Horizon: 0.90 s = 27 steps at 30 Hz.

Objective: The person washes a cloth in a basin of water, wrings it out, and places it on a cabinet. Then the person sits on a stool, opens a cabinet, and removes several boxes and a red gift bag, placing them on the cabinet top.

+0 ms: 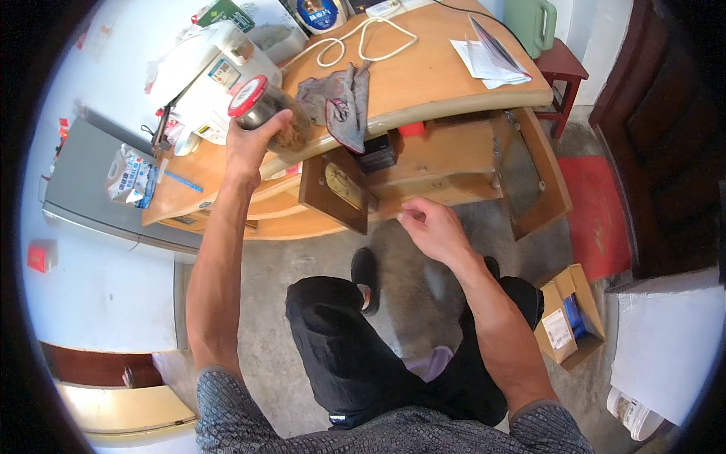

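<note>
My left hand (249, 144) grips a glass jar (278, 119) with a red lid, tilted at the front edge of the wooden cabinet's top (408, 85). Brown dry-looking matter lies inside the jar. A grey cloth (343, 105) hangs over the edge right beside it. In front of the open lower compartment (437, 159), my right hand (434, 227) is loosely curled, with a gap between thumb and fingers and nothing seen in it. The left cabinet door (334, 190) and right cabinet door (536, 176) both stand swung outward. A dark box-like thing (377, 153) sits inside.
A white rice cooker (207, 74) stands behind the jar. A white cable (363, 40) and papers (490, 62) lie on the top. An open cardboard box (573, 318) is on the floor at right, near a red mat (592, 215). A red stool (558, 74) carries a green container (530, 25).
</note>
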### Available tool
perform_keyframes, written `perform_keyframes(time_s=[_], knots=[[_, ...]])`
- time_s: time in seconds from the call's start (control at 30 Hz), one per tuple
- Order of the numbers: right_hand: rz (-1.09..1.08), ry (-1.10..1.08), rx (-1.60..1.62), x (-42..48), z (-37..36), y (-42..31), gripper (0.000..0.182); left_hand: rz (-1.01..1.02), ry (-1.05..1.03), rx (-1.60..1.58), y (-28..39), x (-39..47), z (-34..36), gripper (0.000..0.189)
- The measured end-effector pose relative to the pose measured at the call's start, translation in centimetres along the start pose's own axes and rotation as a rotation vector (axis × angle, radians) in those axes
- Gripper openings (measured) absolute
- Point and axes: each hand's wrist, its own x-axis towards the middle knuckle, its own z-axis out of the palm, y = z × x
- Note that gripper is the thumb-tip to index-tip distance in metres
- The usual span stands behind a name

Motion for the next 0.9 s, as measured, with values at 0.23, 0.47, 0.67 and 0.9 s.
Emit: perform_keyframes(time_s=[0.23,0.47,0.67,0.9], knots=[[-0.001,-0.016,-0.067,1.3,0.4,0.3,0.032,0.039,-0.121,-0.071,-2.7,3.9,2.6,0.042],[0.032,-0.166,-0.251,0.5,0.7,-0.8,0.032,0.292,0.283,0.027,-2.4,-3.5,3.9,0.060],[-0.101,-0.305,-0.383,-0.9,1.3,0.3,0.029,0.009,-0.035,-0.076,-6.3,-18.3,11.5,0.036],[-0.116,-0.223,-0.341,-0.8,0.0,0.1,0.026,-0.837,-0.185,-0.654,-17.8,-12.4,22.7,0.047]])
